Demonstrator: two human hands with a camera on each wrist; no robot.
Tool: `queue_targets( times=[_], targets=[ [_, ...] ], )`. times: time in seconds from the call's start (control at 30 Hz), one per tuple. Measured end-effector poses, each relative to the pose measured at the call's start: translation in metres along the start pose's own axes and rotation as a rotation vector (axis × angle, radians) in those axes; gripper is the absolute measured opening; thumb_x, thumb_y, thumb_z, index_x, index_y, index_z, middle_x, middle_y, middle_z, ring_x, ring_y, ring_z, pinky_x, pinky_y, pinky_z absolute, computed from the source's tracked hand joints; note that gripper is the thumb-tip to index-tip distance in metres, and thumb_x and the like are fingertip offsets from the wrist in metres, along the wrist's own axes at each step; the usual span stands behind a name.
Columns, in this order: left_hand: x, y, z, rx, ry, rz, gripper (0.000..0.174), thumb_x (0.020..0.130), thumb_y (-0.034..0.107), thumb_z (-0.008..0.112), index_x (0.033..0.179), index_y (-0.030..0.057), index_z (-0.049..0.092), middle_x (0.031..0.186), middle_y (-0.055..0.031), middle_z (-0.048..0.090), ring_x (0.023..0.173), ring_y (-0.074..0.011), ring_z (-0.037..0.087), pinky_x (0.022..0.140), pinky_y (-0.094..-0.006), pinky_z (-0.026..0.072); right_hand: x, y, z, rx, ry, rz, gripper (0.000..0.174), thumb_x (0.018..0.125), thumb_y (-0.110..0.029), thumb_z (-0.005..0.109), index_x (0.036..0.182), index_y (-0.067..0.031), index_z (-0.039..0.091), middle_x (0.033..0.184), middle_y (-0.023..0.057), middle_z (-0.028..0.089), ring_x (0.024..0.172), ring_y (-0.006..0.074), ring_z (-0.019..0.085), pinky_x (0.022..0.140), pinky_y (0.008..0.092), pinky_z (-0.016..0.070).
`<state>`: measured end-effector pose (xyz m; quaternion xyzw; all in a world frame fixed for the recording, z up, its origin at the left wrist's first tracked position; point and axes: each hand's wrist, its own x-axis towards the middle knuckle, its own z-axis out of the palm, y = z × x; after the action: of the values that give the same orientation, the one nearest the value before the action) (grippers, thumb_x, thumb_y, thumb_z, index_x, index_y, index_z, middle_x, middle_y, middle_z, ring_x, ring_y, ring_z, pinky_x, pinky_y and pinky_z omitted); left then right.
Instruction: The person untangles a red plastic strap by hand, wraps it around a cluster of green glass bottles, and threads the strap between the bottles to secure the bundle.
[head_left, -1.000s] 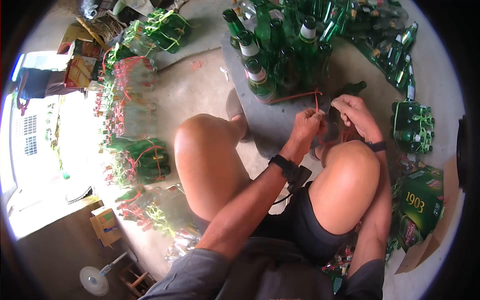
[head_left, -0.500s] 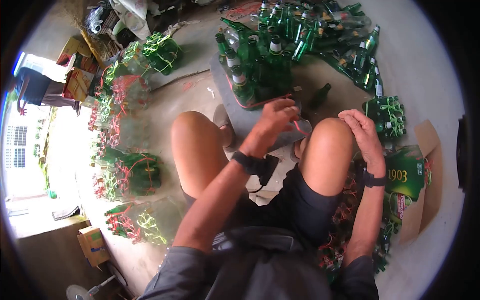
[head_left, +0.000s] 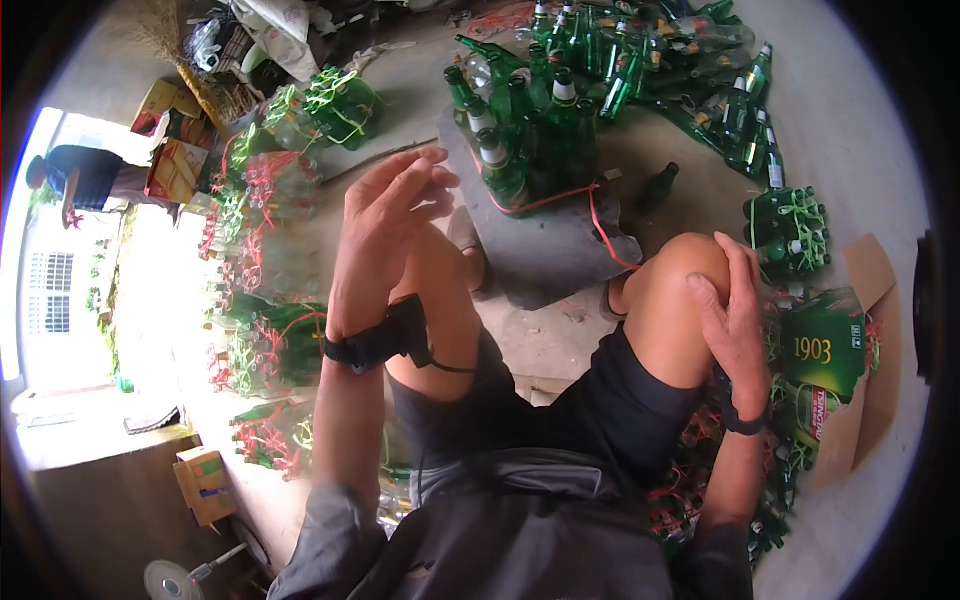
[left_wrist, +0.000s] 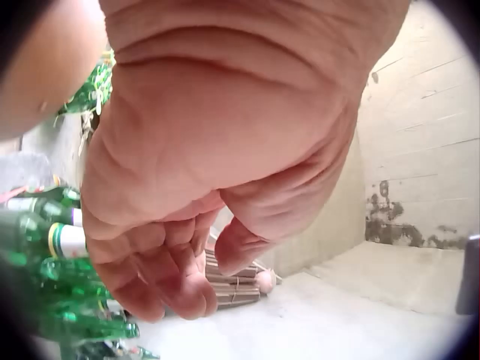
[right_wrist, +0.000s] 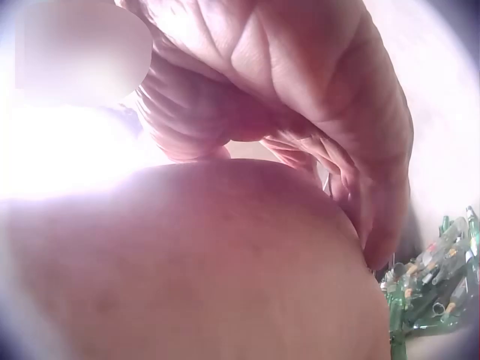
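My left hand (head_left: 392,220) is raised over the left knee, fingers loosely bent; the left wrist view shows the palm and fingers (left_wrist: 172,285) with nothing in them. On the right knee (head_left: 665,300) rests my right hand (head_left: 738,325), thumb and fingers spread over the skin. Between and beyond the knees, a cluster of upright green bottles (head_left: 540,140) stands on a dark grey slab (head_left: 530,265). Red string (head_left: 545,200) runs around the cluster's lower part, and its loose end (head_left: 605,235) trails across the slab toward the right knee.
Loose green bottles (head_left: 690,90) lie heaped at the back right, with one single bottle (head_left: 660,185) beside the slab. Tied bottle bundles (head_left: 265,200) line the left side. A torn carton (head_left: 825,340) stands at right; another person (head_left: 85,180) is at far left.
The left hand has let go of the red string and swung left, up over the left knee. The right hand has come away from the string and settled on the right knee.
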<state>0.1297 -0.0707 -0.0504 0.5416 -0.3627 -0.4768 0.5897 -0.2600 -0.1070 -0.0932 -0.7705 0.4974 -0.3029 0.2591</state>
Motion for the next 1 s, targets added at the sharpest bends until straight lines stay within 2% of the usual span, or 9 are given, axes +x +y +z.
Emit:
queue_targets(
  times=[0.13,0.23,0.57,0.87,0.93,1.0],
  targets=[
    [-0.005,-0.022,-0.013,0.022,0.112,0.073,0.023,0.103,0.011,0.063,0.12,-0.0027,0.07,0.096,-0.0063,0.071,0.082,-0.0088,0.065,0.075,-0.0232,0.0544,0.001,0.001,0.006,-0.023,0.018,-0.027,0.054,0.098,-0.022,0.065,0.142,0.0024,0.047,0.13,0.0211,0.053,0.123,0.0366,0.052,0.107,0.0436,0.0418],
    [-0.006,-0.023,-0.009,0.09,0.167,0.127,0.021,0.103,0.01,0.063,0.118,-0.0018,0.07,0.095,-0.0054,0.071,0.081,-0.0078,0.064,0.075,-0.0226,0.0542,0.001,0.0,0.011,-0.07,0.032,-0.058,0.054,0.098,-0.023,0.065,0.143,0.0018,0.047,0.131,0.0219,0.052,0.123,0.038,0.052,0.106,0.0448,0.0424],
    [-0.002,-0.025,-0.009,0.142,0.158,0.123,0.02,0.102,0.01,0.064,0.117,-0.0018,0.071,0.094,-0.0052,0.071,0.079,-0.0071,0.063,0.075,-0.0215,0.0536,-0.001,-0.008,0.02,-0.115,0.08,-0.006,0.054,0.1,-0.023,0.063,0.145,0.001,0.045,0.133,0.0225,0.052,0.124,0.0395,0.052,0.106,0.0458,0.0428],
    [-0.003,-0.028,-0.008,0.037,0.2,0.128,0.021,0.102,0.01,0.064,0.117,-0.0032,0.07,0.095,-0.0065,0.071,0.08,-0.0086,0.064,0.076,-0.0232,0.0546,-0.001,-0.006,0.024,-0.127,0.082,-0.001,0.053,0.101,-0.024,0.061,0.145,0.0014,0.046,0.135,0.023,0.051,0.126,0.0386,0.051,0.108,0.0456,0.0416],
    [-0.003,-0.03,-0.009,-0.005,0.216,0.161,0.021,0.1,0.01,0.064,0.115,-0.003,0.072,0.09,-0.0067,0.073,0.078,-0.0086,0.064,0.076,-0.0252,0.0557,-0.001,-0.007,0.025,-0.15,0.092,-0.001,0.053,0.102,-0.025,0.061,0.145,0.002,0.046,0.135,0.0234,0.051,0.127,0.0389,0.051,0.108,0.046,0.0414],
    [-0.003,-0.031,-0.01,-0.001,0.208,0.164,0.022,0.101,0.01,0.064,0.117,-0.0032,0.071,0.094,-0.0072,0.072,0.079,-0.0093,0.064,0.076,-0.0251,0.0558,-0.001,-0.007,0.025,-0.147,0.092,0.003,0.053,0.102,-0.025,0.061,0.145,0.002,0.046,0.135,0.0234,0.051,0.127,0.039,0.051,0.108,0.046,0.0413]
  ],
)
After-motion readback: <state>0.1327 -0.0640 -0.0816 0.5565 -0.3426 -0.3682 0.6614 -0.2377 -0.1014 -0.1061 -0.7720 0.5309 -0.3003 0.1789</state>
